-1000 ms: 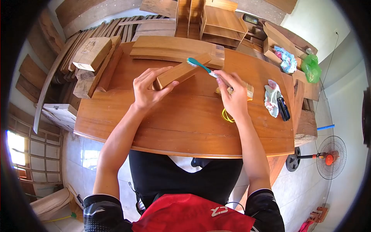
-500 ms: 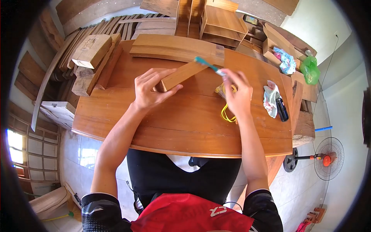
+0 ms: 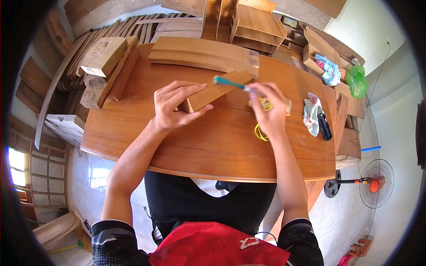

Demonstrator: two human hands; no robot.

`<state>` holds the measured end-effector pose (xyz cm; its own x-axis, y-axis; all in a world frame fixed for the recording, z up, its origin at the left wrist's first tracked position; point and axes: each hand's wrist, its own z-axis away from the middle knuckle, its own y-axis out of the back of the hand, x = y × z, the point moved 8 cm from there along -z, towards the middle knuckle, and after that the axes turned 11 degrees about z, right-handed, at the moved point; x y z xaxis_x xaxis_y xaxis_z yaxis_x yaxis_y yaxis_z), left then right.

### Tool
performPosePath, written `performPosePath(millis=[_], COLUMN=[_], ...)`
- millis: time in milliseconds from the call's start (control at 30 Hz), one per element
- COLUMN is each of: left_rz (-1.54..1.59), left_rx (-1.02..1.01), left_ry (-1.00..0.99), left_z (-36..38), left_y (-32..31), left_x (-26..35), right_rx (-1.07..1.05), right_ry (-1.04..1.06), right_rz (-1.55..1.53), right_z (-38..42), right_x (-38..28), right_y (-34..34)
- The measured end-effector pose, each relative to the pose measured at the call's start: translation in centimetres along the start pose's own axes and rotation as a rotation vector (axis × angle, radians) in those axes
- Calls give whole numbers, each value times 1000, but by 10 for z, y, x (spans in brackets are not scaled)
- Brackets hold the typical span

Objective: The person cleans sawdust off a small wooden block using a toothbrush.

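Gripping wood block (image 3: 213, 91) at near end, left hand (image 3: 174, 105) closed round it, fingers over top, thumb along near side. Block tilted, far end raised above table (image 3: 208, 142). Right hand (image 3: 268, 111) closed on teal toothbrush (image 3: 230, 83); bristle head touching block's far upper face. Yellow band (image 3: 258, 132) on table just beside right wrist. Stacked planks (image 3: 204, 53) behind block. Rag (image 3: 312, 113) and black tool (image 3: 325, 125) well right.

woodworking workshop | stacked planks (image 3: 133, 31) | wooden worktable (image 3: 213, 137)
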<state>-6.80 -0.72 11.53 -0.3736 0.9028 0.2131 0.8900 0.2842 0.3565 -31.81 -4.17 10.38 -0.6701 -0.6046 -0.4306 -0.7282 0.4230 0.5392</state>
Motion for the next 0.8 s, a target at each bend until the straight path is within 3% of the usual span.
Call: performPosePath(millis=[100, 267, 400, 667, 800], left_rz=[-1, 19, 42, 55, 55], left_rx=[-7, 0, 16, 43, 22], left_ry=[14, 105, 54, -34, 40], left_z=[2, 3, 1, -3, 2], left_y=[1, 2, 1, 0, 2], left_x=[-2, -9, -4, 6, -2], right_rx=[1, 53, 101, -3, 93], right_ry=[93, -32, -9, 141, -133], right_rz=[-94, -33, 122, -50, -60], right_z=[3, -1, -5, 2, -2], right_x=[-22, 17, 25, -18, 28], right_y=[-10, -1, 12, -6, 1])
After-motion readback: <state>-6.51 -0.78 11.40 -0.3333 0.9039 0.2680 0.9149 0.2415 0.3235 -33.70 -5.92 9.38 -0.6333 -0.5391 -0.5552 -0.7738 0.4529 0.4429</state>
